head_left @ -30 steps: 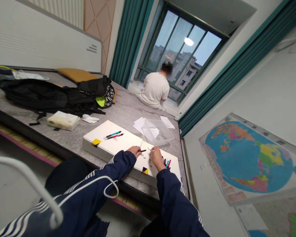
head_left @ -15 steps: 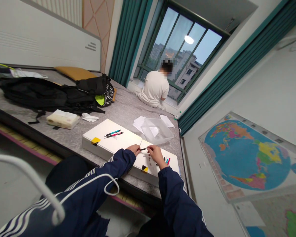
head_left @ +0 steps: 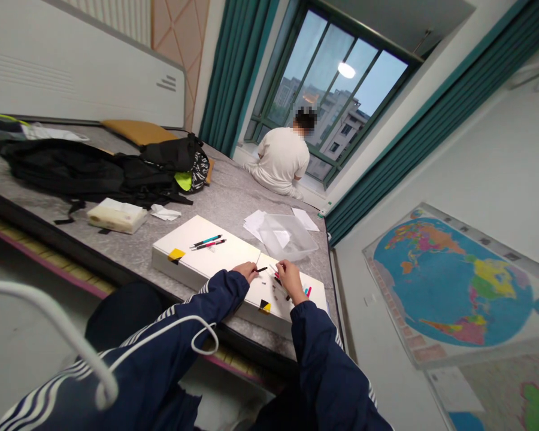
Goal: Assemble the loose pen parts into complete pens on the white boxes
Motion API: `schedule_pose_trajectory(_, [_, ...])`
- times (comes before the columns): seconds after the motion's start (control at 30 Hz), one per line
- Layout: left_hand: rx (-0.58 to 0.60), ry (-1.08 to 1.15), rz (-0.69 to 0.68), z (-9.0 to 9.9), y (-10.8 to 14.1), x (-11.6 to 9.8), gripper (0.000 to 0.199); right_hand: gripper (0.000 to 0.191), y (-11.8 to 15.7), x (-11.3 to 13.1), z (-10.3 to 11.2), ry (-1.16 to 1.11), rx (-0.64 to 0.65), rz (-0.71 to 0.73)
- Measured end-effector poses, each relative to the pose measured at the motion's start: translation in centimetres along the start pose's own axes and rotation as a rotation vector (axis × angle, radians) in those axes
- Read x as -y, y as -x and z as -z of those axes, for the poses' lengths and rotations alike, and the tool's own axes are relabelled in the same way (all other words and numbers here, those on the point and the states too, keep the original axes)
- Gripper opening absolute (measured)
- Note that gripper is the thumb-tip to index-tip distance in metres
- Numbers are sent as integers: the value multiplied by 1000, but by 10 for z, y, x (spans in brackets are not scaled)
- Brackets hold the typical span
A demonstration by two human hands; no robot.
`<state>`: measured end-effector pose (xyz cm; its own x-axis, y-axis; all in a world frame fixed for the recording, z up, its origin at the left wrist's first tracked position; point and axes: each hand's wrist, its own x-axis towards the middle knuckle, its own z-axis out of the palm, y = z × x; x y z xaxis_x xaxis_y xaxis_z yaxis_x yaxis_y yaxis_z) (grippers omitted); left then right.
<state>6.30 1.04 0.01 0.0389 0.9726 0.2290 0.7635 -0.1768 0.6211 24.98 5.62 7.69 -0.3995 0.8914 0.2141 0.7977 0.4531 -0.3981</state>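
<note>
Grey padded platform [head_left: 224, 203] with black backpack [head_left: 72, 167], white box [head_left: 224, 257], clear plastic tub [head_left: 287, 236], loose paper sheets [head_left: 254, 224].

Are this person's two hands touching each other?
Apart: the head view shows white board between the left hand and the right hand.

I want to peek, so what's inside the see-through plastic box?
A piece of white paper shows through the clear plastic box. I can't see what's under that paper, because the paper covers it, and the cloudy plastic makes the rest hard to tell.

Window [head_left: 332, 78] between teal curtains [head_left: 236, 72]
</note>
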Motion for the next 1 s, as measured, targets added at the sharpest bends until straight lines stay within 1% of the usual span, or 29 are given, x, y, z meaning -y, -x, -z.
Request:
schedule_pose_trajectory(0.03, [-4,4,6,0,0,0,19,21,0,-3,1,58,28,-10])
schedule_pose_trajectory(0.1, [-9,2,15,0,0,-1,20,15,2,-8,0,155,127,-34])
schedule_pose_trajectory(0.17, [-9,-2,22,1,0,-2,20,12,5,-9,-3,223,218,-68])
schedule_pose_trajectory(0.23, [-5,-1,28,1,0,-2,20,11,8,-7,-7,266,254,-101])
schedule_pose_trajectory(0.4, [-17,0,16,0,0,-2,21,14,9,-1,-14,309,217,-138])
schedule_pose_trajectory(0.57, [-11,-4,17,1,1,-2,19,15,3,-3,-18,367,253,-134])
schedule_pose_trajectory(0.7, [-17,-1,18,1,1,-1,20,20,1,-5,-26,427,291,-95])
schedule_pose_trajectory(0.77, [-14,-1,17,0,0,-1,20,22,2,-5,-28,438,287,-80])
schedule_pose_trajectory(0.9, [-10,-5,21,0,0,-1,19,24,3,-8,-22,413,235,-94])
schedule_pose_trajectory(1.0, [-28,-4,18,-1,1,-1,21,23,3,-12,-9,357,142,-106])
